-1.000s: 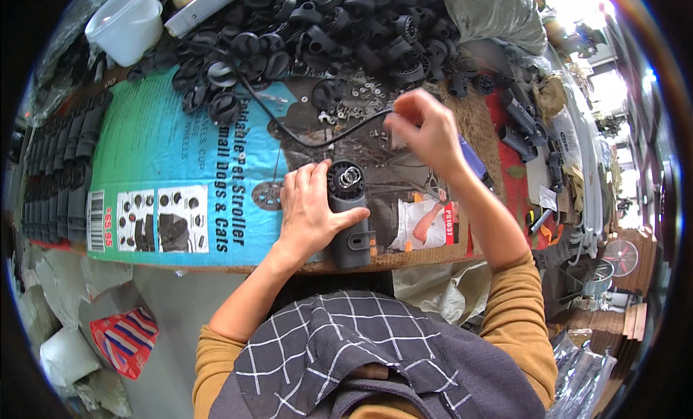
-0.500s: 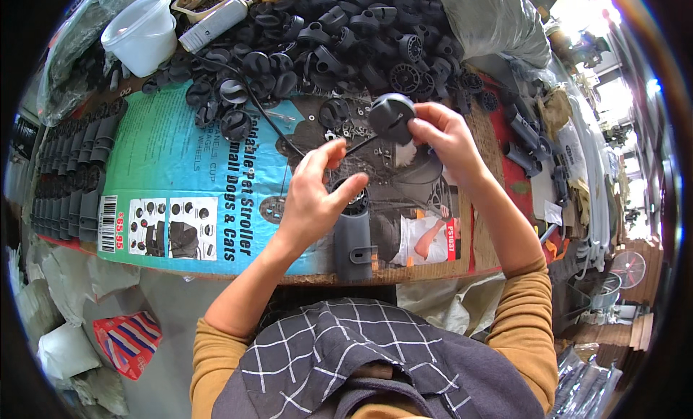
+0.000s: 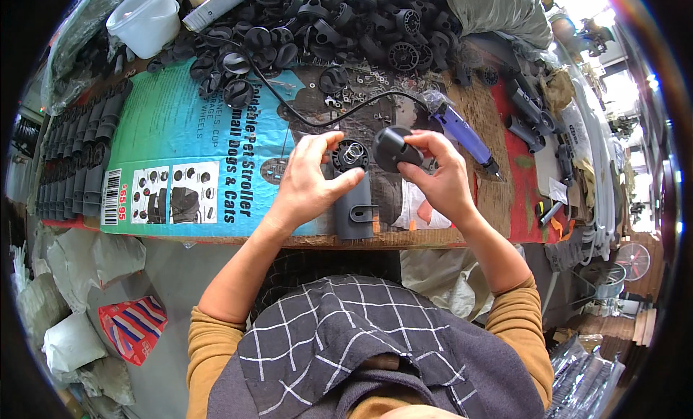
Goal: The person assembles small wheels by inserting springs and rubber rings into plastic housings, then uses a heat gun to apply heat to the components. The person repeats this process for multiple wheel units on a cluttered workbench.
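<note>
A grey plastic tube fitting (image 3: 354, 211) lies near the table's front edge, its round black head (image 3: 349, 156) pointing away from me. A coiled metal spring (image 3: 354, 153) sits in that head. My left hand (image 3: 307, 179) curves around the head from the left, thumb at its near rim and fingers at its far rim. Just to the right, my right hand (image 3: 442, 175) pinches a round black cap (image 3: 393, 149) with a raised bar across its top. The cap is tilted and apart from the fitting.
A purple electric screwdriver (image 3: 465, 134) lies at the right, its black cord (image 3: 317, 123) looping leftward. Small metal parts (image 3: 368, 87) are scattered beyond the hands. Black plastic parts (image 3: 346, 22) are heaped at the back. Grey fittings (image 3: 79, 148) stand in rows at the left.
My right hand has come down toward me with the cap, beside the fitting's head. My left hand has closed in around the head. The spring and screwdriver now show plainly.
</note>
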Action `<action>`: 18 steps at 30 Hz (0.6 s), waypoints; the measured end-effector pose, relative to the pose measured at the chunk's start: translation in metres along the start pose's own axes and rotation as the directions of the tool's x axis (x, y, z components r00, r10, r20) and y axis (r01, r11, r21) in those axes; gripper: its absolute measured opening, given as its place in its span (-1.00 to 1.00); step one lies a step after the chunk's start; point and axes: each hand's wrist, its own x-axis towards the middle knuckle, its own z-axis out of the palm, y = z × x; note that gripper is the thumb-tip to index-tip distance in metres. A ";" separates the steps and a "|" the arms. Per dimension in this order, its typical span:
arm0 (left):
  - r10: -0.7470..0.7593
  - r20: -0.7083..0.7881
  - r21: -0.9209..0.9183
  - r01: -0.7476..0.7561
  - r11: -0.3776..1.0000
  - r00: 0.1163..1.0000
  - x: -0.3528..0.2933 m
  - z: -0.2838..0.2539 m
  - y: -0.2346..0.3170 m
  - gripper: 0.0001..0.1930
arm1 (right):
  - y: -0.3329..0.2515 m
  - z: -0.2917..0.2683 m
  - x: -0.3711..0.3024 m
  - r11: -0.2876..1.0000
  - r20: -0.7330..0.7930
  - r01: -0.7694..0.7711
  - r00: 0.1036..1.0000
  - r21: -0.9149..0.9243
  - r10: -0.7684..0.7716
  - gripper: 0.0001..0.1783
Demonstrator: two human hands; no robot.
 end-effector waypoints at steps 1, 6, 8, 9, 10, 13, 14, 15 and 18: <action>0.041 0.025 0.092 -0.043 0.995 0.999 -0.001 0.001 -0.007 -0.15 | 0.009 0.002 -0.003 0.992 0.032 -0.115 0.993 -0.056 0.117 -0.60; 0.005 0.074 0.337 -0.030 0.941 0.997 -0.001 0.008 -0.029 -0.04 | 0.025 0.010 0.004 0.983 0.029 -0.183 0.983 -0.012 0.184 -0.64; -0.005 0.089 0.338 -0.025 0.941 0.996 0.000 0.010 -0.031 -0.06 | 0.016 0.009 0.013 0.987 0.033 -0.048 0.999 0.155 0.044 -0.61; -0.007 0.094 0.333 -0.025 0.942 0.996 0.001 0.010 -0.030 -0.06 | 0.010 0.010 0.018 0.982 0.041 0.031 0.998 0.185 -0.039 -0.59; 0.000 0.090 0.332 -0.030 0.943 0.996 0.002 0.009 -0.030 -0.07 | 0.004 0.013 0.024 0.992 0.088 0.065 0.993 0.104 -0.074 -0.57; -0.039 0.091 0.298 0.010 0.955 0.995 0.002 0.008 -0.028 -0.13 | -0.008 0.025 0.038 0.978 0.203 0.207 0.958 0.007 -0.204 -0.59; -0.033 0.088 0.308 0.004 0.951 0.996 0.002 0.008 -0.028 -0.15 | -0.009 0.027 0.041 0.978 0.237 0.208 0.952 -0.031 -0.195 -0.58; -0.048 0.091 0.301 0.018 0.953 0.995 0.003 0.008 -0.028 -0.16 | -0.009 0.031 0.043 0.978 0.285 0.197 0.944 -0.075 -0.169 -0.56; -0.040 0.086 0.238 0.018 0.971 0.996 0.004 0.006 -0.032 -0.26 | -0.003 0.035 0.045 0.980 0.353 0.169 0.928 -0.107 -0.121 -0.56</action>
